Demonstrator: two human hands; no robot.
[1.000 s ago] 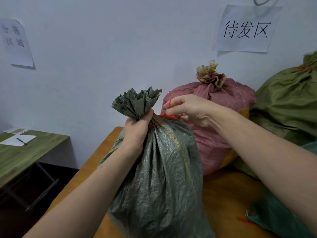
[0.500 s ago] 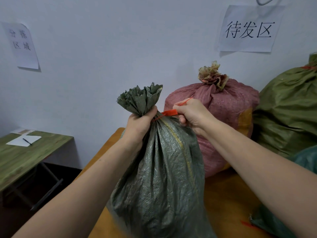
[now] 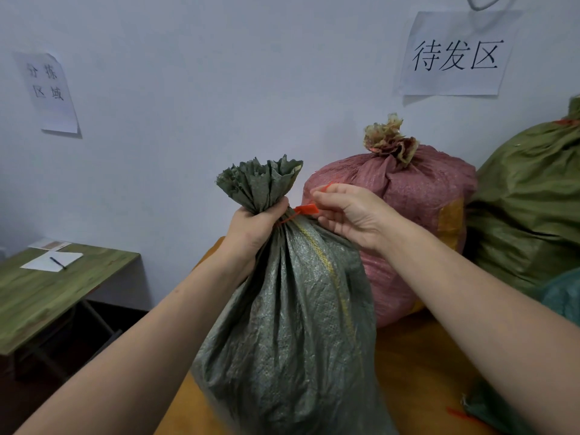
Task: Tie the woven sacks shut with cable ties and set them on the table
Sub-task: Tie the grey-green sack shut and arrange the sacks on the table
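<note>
Sack point(image 3: 288, 309) (red tie point(image 3: 306, 210)) between both hands point(image 3: 254, 227)

the orange wooden table point(image 3: 417, 372) carries a tied pink woven sack point(image 3: 408, 215) and, right of it, an olive-green woven sack point(image 3: 527, 199). on the green wooden side table point(image 3: 47, 296) lies a white paper sheet point(image 3: 44, 264), with a black pen point(image 3: 58, 263) on it.

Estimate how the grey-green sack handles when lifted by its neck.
Likely floppy: the sack creases and bunches where the left hand grips its neck. Full, bulging body suggests some weight. Woven cloth looks slick; the tie may stop slipping.
</note>
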